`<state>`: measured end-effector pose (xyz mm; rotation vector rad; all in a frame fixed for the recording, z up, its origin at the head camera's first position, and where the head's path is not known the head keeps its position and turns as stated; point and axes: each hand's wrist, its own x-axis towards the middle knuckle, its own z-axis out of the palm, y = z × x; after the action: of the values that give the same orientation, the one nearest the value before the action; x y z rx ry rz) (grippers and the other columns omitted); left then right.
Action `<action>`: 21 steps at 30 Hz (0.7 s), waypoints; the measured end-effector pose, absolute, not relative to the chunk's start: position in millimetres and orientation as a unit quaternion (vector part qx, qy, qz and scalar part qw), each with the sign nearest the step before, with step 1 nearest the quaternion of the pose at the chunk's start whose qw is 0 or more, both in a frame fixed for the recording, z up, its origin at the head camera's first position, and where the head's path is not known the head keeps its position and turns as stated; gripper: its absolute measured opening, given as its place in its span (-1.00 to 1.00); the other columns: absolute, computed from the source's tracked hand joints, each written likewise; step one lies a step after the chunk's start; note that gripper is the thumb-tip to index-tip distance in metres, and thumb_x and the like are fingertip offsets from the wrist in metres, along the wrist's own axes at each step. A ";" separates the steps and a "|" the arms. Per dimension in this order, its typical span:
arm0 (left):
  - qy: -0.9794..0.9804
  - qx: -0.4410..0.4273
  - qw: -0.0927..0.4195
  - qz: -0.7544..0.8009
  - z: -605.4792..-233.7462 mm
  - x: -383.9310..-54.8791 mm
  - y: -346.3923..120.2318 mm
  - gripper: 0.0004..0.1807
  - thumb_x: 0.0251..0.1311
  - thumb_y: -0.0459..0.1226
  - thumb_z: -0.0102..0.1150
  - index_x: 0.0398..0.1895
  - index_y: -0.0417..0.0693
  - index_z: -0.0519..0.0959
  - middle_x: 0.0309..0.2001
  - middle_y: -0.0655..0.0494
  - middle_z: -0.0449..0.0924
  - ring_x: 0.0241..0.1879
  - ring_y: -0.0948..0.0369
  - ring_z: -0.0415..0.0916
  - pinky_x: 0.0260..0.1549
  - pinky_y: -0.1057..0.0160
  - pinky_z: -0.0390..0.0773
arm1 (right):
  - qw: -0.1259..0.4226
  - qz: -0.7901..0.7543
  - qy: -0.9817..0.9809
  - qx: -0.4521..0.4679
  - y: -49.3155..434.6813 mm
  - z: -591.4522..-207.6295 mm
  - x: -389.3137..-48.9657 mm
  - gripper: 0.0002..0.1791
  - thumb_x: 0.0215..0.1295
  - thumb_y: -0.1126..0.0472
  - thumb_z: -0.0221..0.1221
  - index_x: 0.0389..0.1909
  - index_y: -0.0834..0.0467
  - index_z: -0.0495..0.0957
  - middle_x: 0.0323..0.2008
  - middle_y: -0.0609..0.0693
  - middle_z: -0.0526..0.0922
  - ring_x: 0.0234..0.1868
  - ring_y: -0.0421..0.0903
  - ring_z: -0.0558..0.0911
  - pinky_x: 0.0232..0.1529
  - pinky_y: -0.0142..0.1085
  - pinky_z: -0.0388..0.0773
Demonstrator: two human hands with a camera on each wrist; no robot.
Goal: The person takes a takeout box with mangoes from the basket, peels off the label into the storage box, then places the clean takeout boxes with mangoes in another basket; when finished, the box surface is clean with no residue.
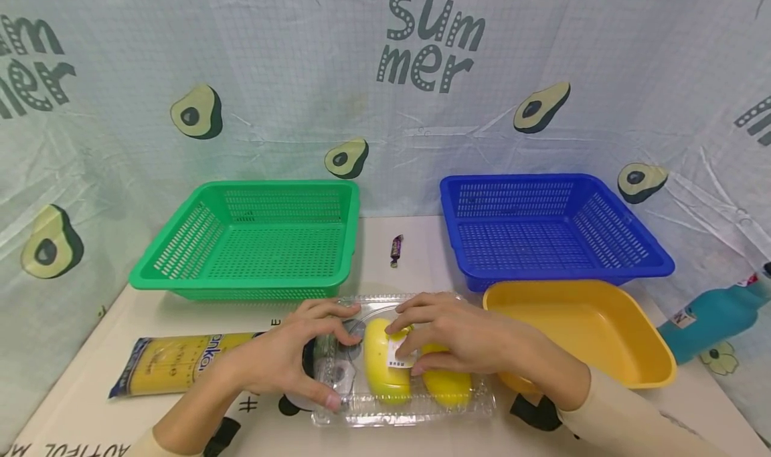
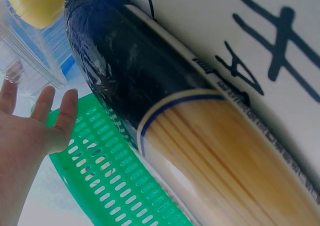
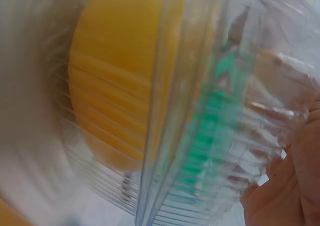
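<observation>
A clear plastic clamshell box (image 1: 421, 413) with two yellow fruits, perhaps mangoes, lies at the front middle; a white label (image 1: 399, 353) sits above the left yellow fruit (image 1: 378, 370). My left hand (image 1: 295, 350) spans the box's left end, fingers spread along the top and thumb at the front corner. In the left wrist view its fingertips touch the plastic. From the right, my right hand (image 1: 452, 333) rests over the box, loosely bent fingers by the label and thumb near the right yellow fruit (image 1: 446, 380). Ribbed clear plastic fills much of the right wrist view.
A spaghetti pack (image 1: 168, 363) lies to the left. Behind stand a green basket (image 1: 241, 283) and a blue basket (image 1: 572, 269), with a small wrapped candy (image 1: 395, 251) between them. An orange-yellow tub (image 1: 656, 363) stands right of the box, beside a teal bottle (image 1: 711, 320).
</observation>
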<state>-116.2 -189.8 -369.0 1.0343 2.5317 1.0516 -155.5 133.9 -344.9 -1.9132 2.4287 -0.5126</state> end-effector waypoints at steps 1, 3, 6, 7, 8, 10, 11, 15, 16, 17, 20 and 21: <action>0.859 0.349 0.107 0.360 -369.0 -115.9 -189.8 -0.36 -0.14 0.16 0.63 0.08 0.54 0.56 0.54 0.16 0.25 0.49 0.00 0.05 0.25 -0.43 0.23 | -0.004 -0.162 0.771 -0.615 133.3 -346.0 -156.0 -0.79 0.40 -0.03 0.29 -0.03 -0.13 0.75 0.22 -0.13 0.65 0.37 0.01 0.49 0.37 -0.02 0.44; 0.858 0.347 0.108 0.362 -369.0 -115.5 -189.9 -0.36 -0.14 0.15 0.64 0.08 0.54 0.56 0.54 0.16 0.25 0.49 0.01 0.05 0.24 -0.42 0.24 | -0.019 -0.161 0.764 -0.624 132.5 -348.1 -156.9 -0.82 0.42 -0.02 0.27 -0.06 -0.13 0.75 0.18 -0.14 0.67 0.35 -0.01 0.52 0.35 -0.04 0.45; 0.857 0.347 0.108 0.365 -368.7 -115.6 -189.7 -0.35 -0.14 0.14 0.64 0.09 0.51 0.57 0.54 0.13 0.25 0.49 0.00 0.06 0.23 -0.42 0.25 | -0.035 -0.163 0.756 -0.633 132.0 -350.3 -157.5 -0.86 0.44 0.00 0.26 -0.12 -0.11 0.75 0.13 -0.16 0.70 0.33 -0.02 0.56 0.34 -0.08 0.46; 0.857 0.347 0.108 0.365 -368.7 -116.0 -189.6 -0.35 -0.14 0.14 0.64 0.09 0.51 0.57 0.54 0.13 0.25 0.49 0.00 0.06 0.24 -0.42 0.25 | -0.037 -0.164 0.755 -0.633 131.9 -350.6 -157.4 -0.86 0.44 0.01 0.25 -0.13 -0.10 0.74 0.12 -0.16 0.70 0.33 -0.03 0.56 0.34 -0.08 0.47; 0.857 0.348 0.108 0.365 -368.6 -116.3 -189.4 -0.35 -0.14 0.14 0.64 0.09 0.51 0.57 0.54 0.12 0.25 0.49 0.00 0.06 0.24 -0.42 0.24 | -0.038 -0.166 0.755 -0.633 131.8 -350.8 -157.3 -0.88 0.45 0.02 0.25 -0.15 -0.10 0.74 0.11 -0.17 0.71 0.32 -0.03 0.56 0.34 -0.09 0.47; 0.856 0.350 0.108 0.364 -368.6 -116.8 -189.4 -0.35 -0.14 0.14 0.64 0.09 0.49 0.57 0.54 0.12 0.25 0.49 0.00 0.06 0.24 -0.43 0.24 | -0.037 -0.166 0.756 -0.632 131.8 -350.6 -156.7 -0.89 0.46 0.05 0.25 -0.18 -0.09 0.73 0.10 -0.17 0.71 0.32 -0.03 0.56 0.35 -0.10 0.46; 0.856 0.351 0.108 0.364 -369.0 -117.1 -189.5 -0.35 -0.13 0.13 0.64 0.09 0.50 0.57 0.54 0.13 0.25 0.49 0.00 0.06 0.24 -0.43 0.24 | -0.037 -0.165 0.757 -0.631 131.5 -350.5 -156.5 -0.89 0.46 0.05 0.24 -0.18 -0.08 0.73 0.09 -0.18 0.71 0.32 -0.04 0.56 0.35 -0.10 0.46; 0.855 0.359 0.103 0.360 -370.6 -117.4 -190.3 -0.36 -0.13 0.12 0.64 0.09 0.44 0.58 0.52 0.16 0.26 0.47 0.00 0.10 0.22 -0.42 0.27 | -0.023 -0.164 0.764 -0.624 130.6 -349.2 -155.1 -0.90 0.48 0.08 0.22 -0.21 -0.06 0.69 0.10 -0.18 0.71 0.33 -0.04 0.56 0.37 -0.11 0.44; 0.855 0.361 0.101 0.359 -371.1 -117.6 -190.5 -0.36 -0.13 0.11 0.65 0.09 0.43 0.58 0.52 0.16 0.26 0.46 -0.01 0.11 0.21 -0.42 0.28 | -0.021 -0.164 0.764 -0.624 130.2 -348.9 -154.8 -0.90 0.49 0.08 0.21 -0.22 -0.05 0.68 0.09 -0.17 0.70 0.33 -0.04 0.56 0.37 -0.12 0.44; 0.854 0.361 0.102 0.359 -371.2 -117.6 -190.5 -0.36 -0.12 0.11 0.65 0.09 0.41 0.59 0.52 0.16 0.26 0.46 -0.01 0.11 0.21 -0.41 0.28 | -0.021 -0.164 0.763 -0.624 129.9 -349.2 -154.8 -0.90 0.50 0.09 0.21 -0.23 -0.04 0.67 0.09 -0.17 0.70 0.33 -0.04 0.56 0.37 -0.13 0.44; 0.854 0.361 0.104 0.360 -370.4 -118.1 -190.7 -0.36 -0.12 0.11 0.65 0.10 0.41 0.59 0.53 0.15 0.26 0.46 -0.01 0.11 0.20 -0.41 0.28 | -0.018 -0.173 0.763 -0.622 129.0 -349.4 -154.7 -0.90 0.51 0.11 0.20 -0.25 -0.03 0.63 0.07 -0.16 0.70 0.30 -0.07 0.58 0.37 -0.18 0.44; 0.854 0.361 0.105 0.360 -370.1 -118.3 -191.0 -0.36 -0.12 0.11 0.65 0.10 0.43 0.58 0.53 0.15 0.25 0.45 -0.01 0.11 0.20 -0.41 0.29 | -0.017 -0.178 0.763 -0.622 128.5 -349.5 -154.8 -0.90 0.50 0.12 0.20 -0.26 -0.02 0.62 0.07 -0.15 0.71 0.29 -0.08 0.58 0.37 -0.20 0.44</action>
<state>-118.3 -191.0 -370.1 1.0657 2.5171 1.0609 -154.8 128.5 -349.5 -1.9747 2.4222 -0.5644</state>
